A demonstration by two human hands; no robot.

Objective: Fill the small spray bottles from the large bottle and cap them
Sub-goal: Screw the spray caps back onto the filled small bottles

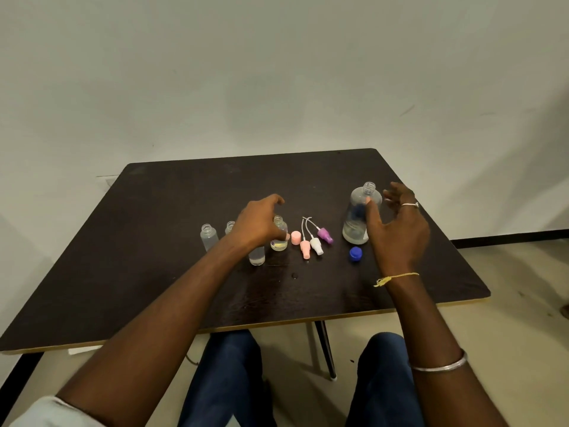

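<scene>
The large clear bottle (360, 215) stands uncapped at the right of the dark table (154, 241), with a little liquid at its bottom. My right hand (397, 229) is spread open beside it, thumb near its front, not gripping. Its blue cap (355, 253) lies just in front. My left hand (260, 223) curls around a small bottle (279, 234) holding a little yellowish liquid. Another small bottle (257, 255) stands under my left wrist. Two more small bottles (208, 237) (230, 227) stand uncapped to the left. Pink, white and purple spray heads (315, 241) and a pink cap (296, 237) lie between the hands.
A wet spot (294, 275) marks the table in front of the spray heads. The table's near edge (277, 325) runs above my knees. A pale wall rises behind the table and light floor lies to the right.
</scene>
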